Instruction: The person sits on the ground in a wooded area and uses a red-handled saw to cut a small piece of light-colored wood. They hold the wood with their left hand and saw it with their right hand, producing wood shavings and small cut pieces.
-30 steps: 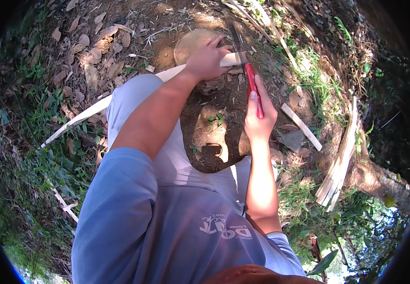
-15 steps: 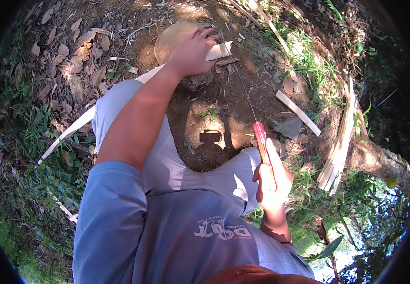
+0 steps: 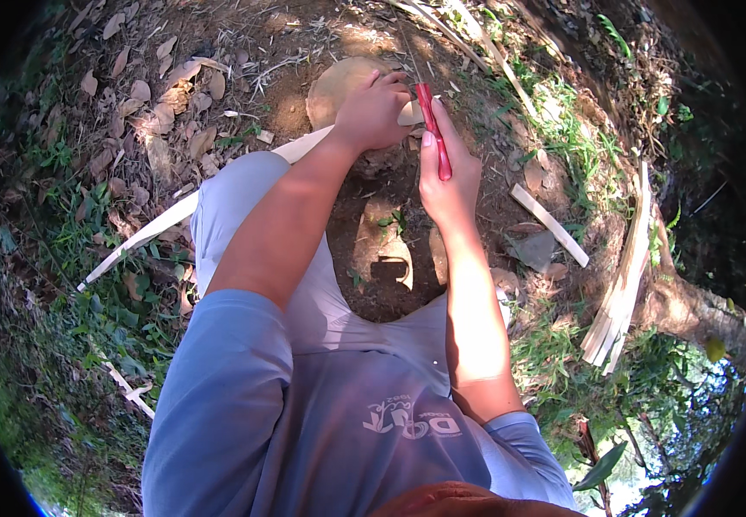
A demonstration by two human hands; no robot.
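My left hand (image 3: 375,116) is closed over one end of a long pale wooden strip (image 3: 153,228). That end lies across a round, flat-topped stump (image 3: 334,86); the strip passes by my left leg and its other end reaches out to the left. In my right hand (image 3: 452,168) is a long-bladed knife (image 3: 425,99), gripped by its red handle. The handle stands close beside my left hand and the strip's end. Its thin blade points away past the stump and is hard to make out against the soil.
A bundle of pale split strips (image 3: 618,293) lies at the right by a root (image 3: 700,314). A short flat piece of wood (image 3: 550,224) rests nearer. More strips (image 3: 494,52) lie at the far side. Dry leaves (image 3: 158,129) cover the ground on the left.
My right hand has moved forward and left with the knife, from beside my right leg up to the strip's end. The left hand keeps its hold on the strip.
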